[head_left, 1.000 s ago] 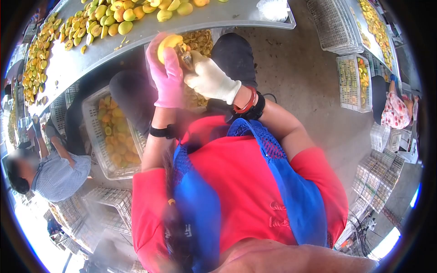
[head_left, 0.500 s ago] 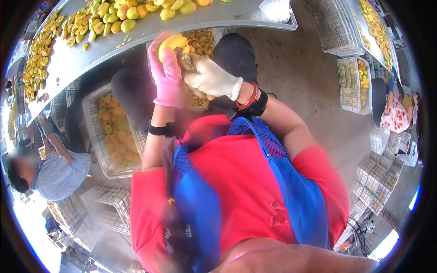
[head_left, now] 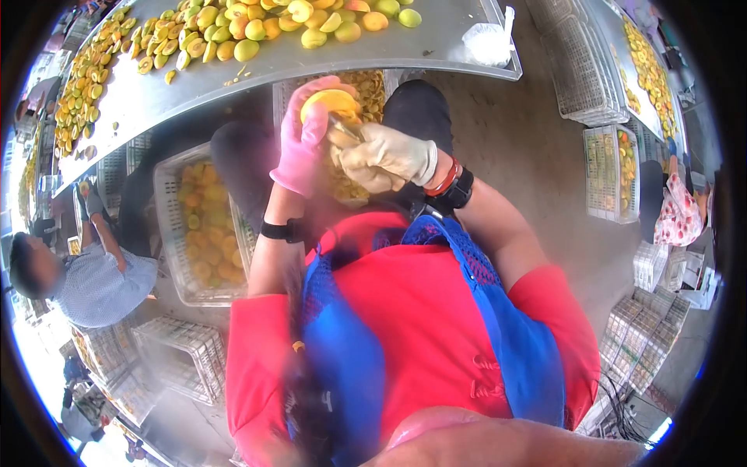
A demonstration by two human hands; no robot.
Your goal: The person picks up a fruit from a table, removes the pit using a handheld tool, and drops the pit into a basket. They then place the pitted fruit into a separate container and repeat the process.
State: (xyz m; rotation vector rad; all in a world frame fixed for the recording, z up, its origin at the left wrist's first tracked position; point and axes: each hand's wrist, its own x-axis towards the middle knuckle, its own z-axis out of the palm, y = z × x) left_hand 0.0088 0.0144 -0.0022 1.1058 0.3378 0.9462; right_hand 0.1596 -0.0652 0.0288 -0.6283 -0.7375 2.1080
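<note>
In front of my lap, my left hand [head_left: 299, 152], in a pink glove, is closed around a yellow fruit [head_left: 333, 101] that looks like a peach or mango with bare flesh showing. My right hand [head_left: 393, 158], in a whitish glove, grips a small metal-bladed tool [head_left: 346, 134]; its exact kind is hard to make out. The blade lies against or very close to the lower side of the fruit. Beneath both hands, between my knees, a container holds thin yellow peelings [head_left: 371, 87], partly hidden by the gloves.
A metal table [head_left: 436, 54] ahead bears whole and halved fruits [head_left: 257, 29] and a white plastic bag [head_left: 486, 45]. On my left stands a white crate [head_left: 165, 233] of yellow fruit. Stacked crates [head_left: 576, 70] rise at right. Co-workers [head_left: 109, 280] sit on both sides.
The view has shifted, so table and hands appear slightly lower and further right. The blade now sits at the fruit's lower side, with my right hand turned a little. Both hands keep their hold.
</note>
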